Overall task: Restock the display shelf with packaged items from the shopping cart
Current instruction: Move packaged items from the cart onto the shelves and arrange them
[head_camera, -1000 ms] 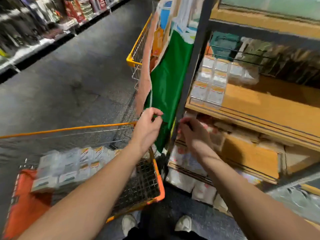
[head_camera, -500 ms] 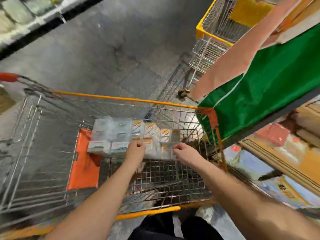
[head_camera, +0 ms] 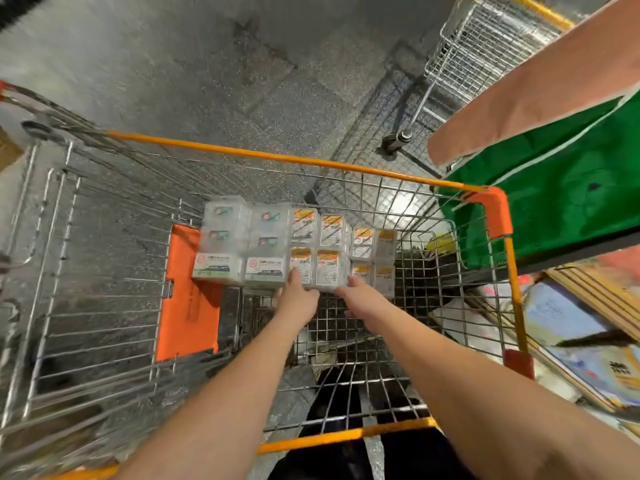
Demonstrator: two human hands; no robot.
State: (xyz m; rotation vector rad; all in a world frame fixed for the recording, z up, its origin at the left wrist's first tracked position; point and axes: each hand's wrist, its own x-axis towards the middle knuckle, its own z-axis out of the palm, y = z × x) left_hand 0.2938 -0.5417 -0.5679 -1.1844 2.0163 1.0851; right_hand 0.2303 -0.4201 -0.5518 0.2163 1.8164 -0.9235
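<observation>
Cart (head_camera: 491,213): both hands, left (head_camera: 297,299) and right (head_camera: 360,299), fingers clamped on orange-label pack (head_camera: 320,268); green-label packs (head_camera: 242,244) left of them.

A shop aisle: an orange-rimmed wire shopping cart (head_camera: 363,169) fills the middle of the frame over speckled grey concrete floor (head_camera: 173,64), with a second wire cart (head_camera: 485,46) at upper right and wooden display shelving (head_camera: 595,289) at right.

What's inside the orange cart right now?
Inside the cart: wrapped green-label packs on the left, orange-label packs beside them, an orange flap. The left hand and right hand reach the nearest orange-label pack. Anything under the packs is hidden.
</observation>
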